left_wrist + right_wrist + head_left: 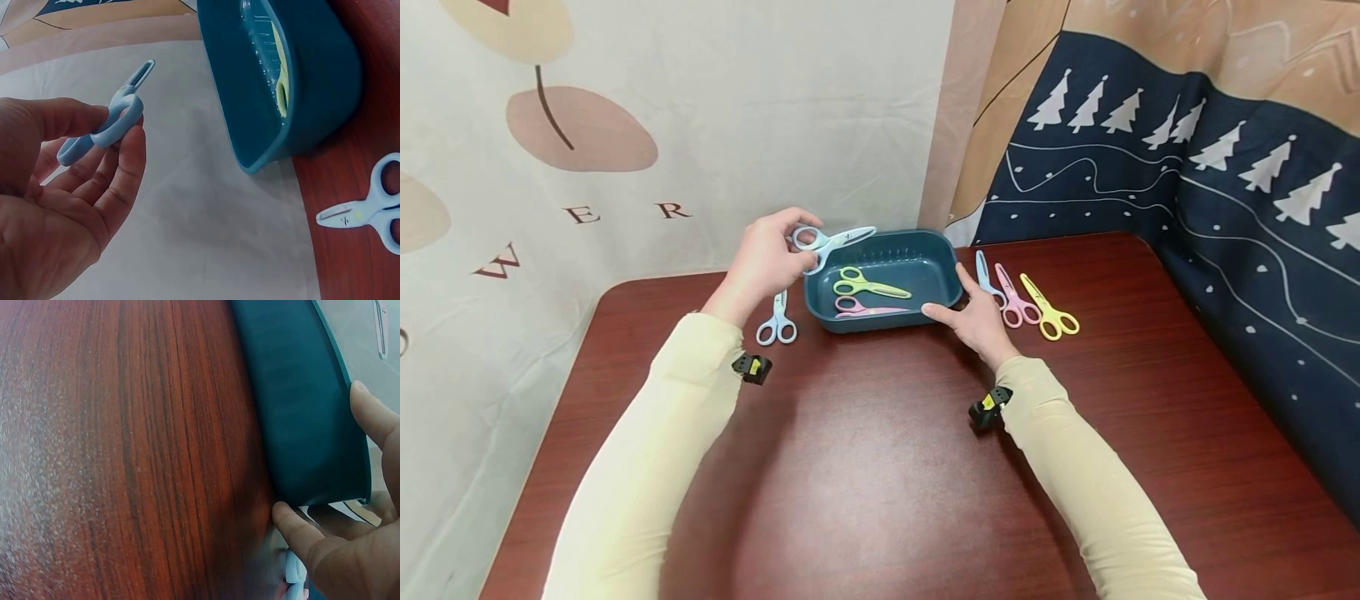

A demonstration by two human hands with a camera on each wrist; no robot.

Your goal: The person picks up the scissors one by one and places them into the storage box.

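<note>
Light blue scissors (832,243) are pinched by the handles between the thumb and fingers of my left hand (767,254). Their blades point right, over the left rim of a dark teal plastic basket (880,323). Inside the basket lie green scissors (872,287) and pink scissors (868,312). My right hand (977,321) holds the basket at its front right corner, thumb at the front rim and fingers along the right side. In the left wrist view the held scissors (122,119) are apart from the basket (325,81).
Another pair of light blue scissors (777,321) lies on the table left of the basket. To its right lie blue scissors (987,275), pink scissors (1017,298) and yellow scissors (1049,310). Patterned cloth (1090,179) hangs behind the brown table (865,467).
</note>
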